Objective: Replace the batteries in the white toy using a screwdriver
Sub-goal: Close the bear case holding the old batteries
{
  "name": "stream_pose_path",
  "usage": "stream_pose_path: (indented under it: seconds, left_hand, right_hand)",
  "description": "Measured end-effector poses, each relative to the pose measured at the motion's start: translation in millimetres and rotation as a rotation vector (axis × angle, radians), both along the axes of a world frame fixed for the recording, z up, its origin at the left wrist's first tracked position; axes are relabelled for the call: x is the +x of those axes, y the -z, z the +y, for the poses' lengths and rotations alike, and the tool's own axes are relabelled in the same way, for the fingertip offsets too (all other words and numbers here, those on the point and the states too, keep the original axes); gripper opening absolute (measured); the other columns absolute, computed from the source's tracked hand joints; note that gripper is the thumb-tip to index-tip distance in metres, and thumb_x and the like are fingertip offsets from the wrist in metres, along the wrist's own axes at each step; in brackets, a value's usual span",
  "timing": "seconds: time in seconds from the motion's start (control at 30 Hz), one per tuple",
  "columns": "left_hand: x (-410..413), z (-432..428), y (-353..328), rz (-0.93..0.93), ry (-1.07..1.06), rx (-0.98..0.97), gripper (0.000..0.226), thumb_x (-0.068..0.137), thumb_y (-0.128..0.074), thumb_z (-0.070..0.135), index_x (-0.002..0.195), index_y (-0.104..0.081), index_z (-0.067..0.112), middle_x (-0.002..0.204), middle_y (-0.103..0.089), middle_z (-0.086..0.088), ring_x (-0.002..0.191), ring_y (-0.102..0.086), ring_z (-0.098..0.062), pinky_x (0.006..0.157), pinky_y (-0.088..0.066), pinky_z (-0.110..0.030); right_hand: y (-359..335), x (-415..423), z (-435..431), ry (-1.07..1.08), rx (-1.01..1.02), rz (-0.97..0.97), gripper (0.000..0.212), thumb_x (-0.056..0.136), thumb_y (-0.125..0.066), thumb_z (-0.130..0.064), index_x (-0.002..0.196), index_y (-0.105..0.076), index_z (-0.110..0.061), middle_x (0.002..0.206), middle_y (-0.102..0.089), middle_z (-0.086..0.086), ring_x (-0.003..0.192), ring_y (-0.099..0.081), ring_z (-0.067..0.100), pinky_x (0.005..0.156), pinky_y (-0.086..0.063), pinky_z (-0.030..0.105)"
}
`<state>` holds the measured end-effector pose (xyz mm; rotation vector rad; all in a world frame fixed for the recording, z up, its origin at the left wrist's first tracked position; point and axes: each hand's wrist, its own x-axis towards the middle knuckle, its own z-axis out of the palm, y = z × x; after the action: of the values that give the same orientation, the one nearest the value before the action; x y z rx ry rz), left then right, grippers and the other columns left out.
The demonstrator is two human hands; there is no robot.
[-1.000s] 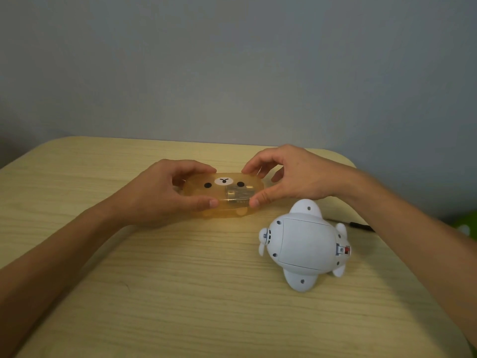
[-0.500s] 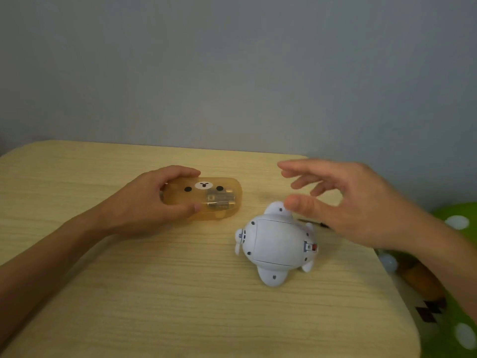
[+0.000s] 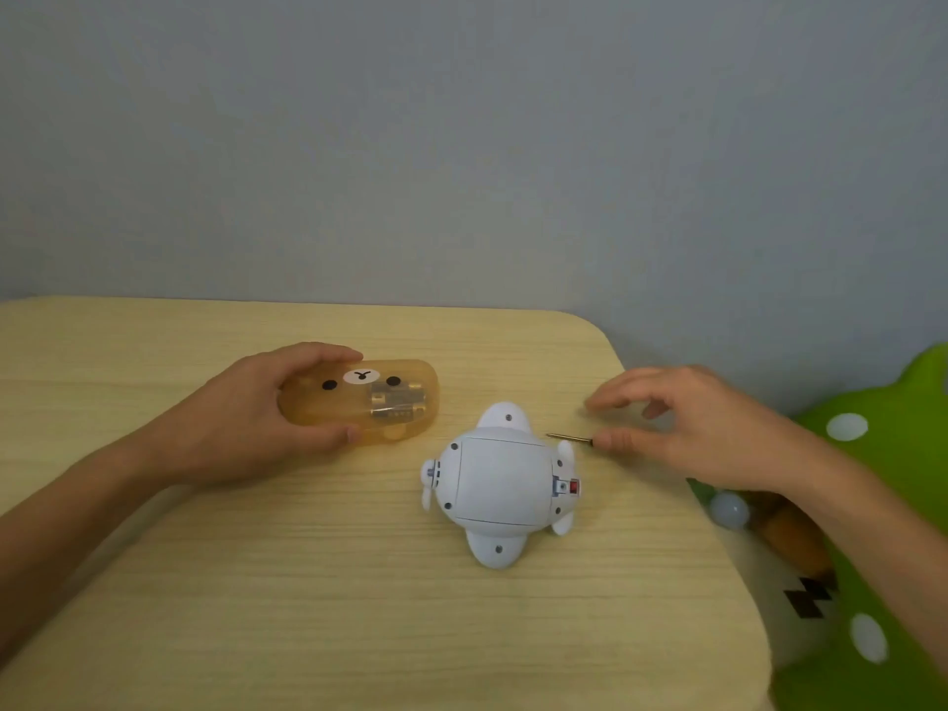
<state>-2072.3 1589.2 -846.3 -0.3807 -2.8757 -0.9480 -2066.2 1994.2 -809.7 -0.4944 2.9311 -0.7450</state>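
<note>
The white toy [image 3: 500, 484] lies underside up on the wooden table [image 3: 308, 582], its flat battery cover facing me and a red switch at its right end. My left hand [image 3: 246, 423] grips the left end of a translucent orange case [image 3: 405, 397] with a bear face; batteries show through its lid. A thin screwdriver [image 3: 569, 439] lies just right of the toy's upper fin, only its metal shaft visible. My right hand [image 3: 687, 428] hovers over the handle end with fingers loosely spread, thumb tip at the shaft's end. The handle is hidden under the hand.
The table's rounded right edge [image 3: 718, 531] runs close to the toy and my right wrist. A green plush with white spots [image 3: 872, 454] sits beyond that edge. A grey wall stands behind the table.
My right hand let go of the orange case and moved right, past the toy, to the screwdriver. My left hand stays on the case. The view has shifted right.
</note>
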Motion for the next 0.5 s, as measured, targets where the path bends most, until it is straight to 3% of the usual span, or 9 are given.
stream_pose_path:
  seconds: [0.1,0.2,0.33,0.5]
  left_hand:
    - [0,1,2,-0.011,-0.006,-0.004,0.073,0.071,-0.090,0.051,0.136,-0.057,0.052,0.127,-0.061,0.032,0.116,-0.053,0.020,0.090,-0.043,-0.012]
    - [1,5,5,0.009,-0.015,0.011,0.083,0.064,-0.090,0.059,0.139,-0.056,0.048,0.126,-0.063,0.029,0.114,-0.057,0.015,0.089,-0.045,-0.015]
    - [-1,8,8,0.024,-0.024,0.032,0.075,0.064,-0.094,0.053,0.131,-0.062,0.045,0.120,-0.067,0.028,0.109,-0.058,0.019,0.084,-0.047,-0.013]
    - [-17,5,-38,0.006,-0.068,0.095,0.075,0.061,-0.097,0.048,0.129,-0.066,0.040,0.115,-0.073,0.020,0.106,-0.065,0.008,0.089,-0.054,-0.024]
  right_hand:
    - [18,-8,9,0.063,-0.067,-0.022,0.024,0.076,-0.093,-0.040,0.098,-0.087,-0.032,0.107,-0.077,-0.019,0.102,-0.070,0.000,0.102,-0.055,0.034]
    - [27,-11,9,0.088,-0.123,0.046,0.007,0.080,-0.093,-0.026,0.080,-0.088,-0.030,0.093,-0.080,-0.012,0.089,-0.073,0.006,0.092,-0.059,0.037]
    - [28,-15,6,0.068,-0.145,0.077,0.008,0.086,-0.088,-0.026,0.079,-0.087,-0.031,0.089,-0.081,-0.013,0.087,-0.073,0.004,0.087,-0.059,0.032]
    - [-16,-44,-20,0.108,-0.328,0.081,0.005,0.089,-0.086,-0.024,0.091,-0.089,-0.028,0.088,-0.085,-0.017,0.084,-0.079,-0.001,0.087,-0.063,0.025]
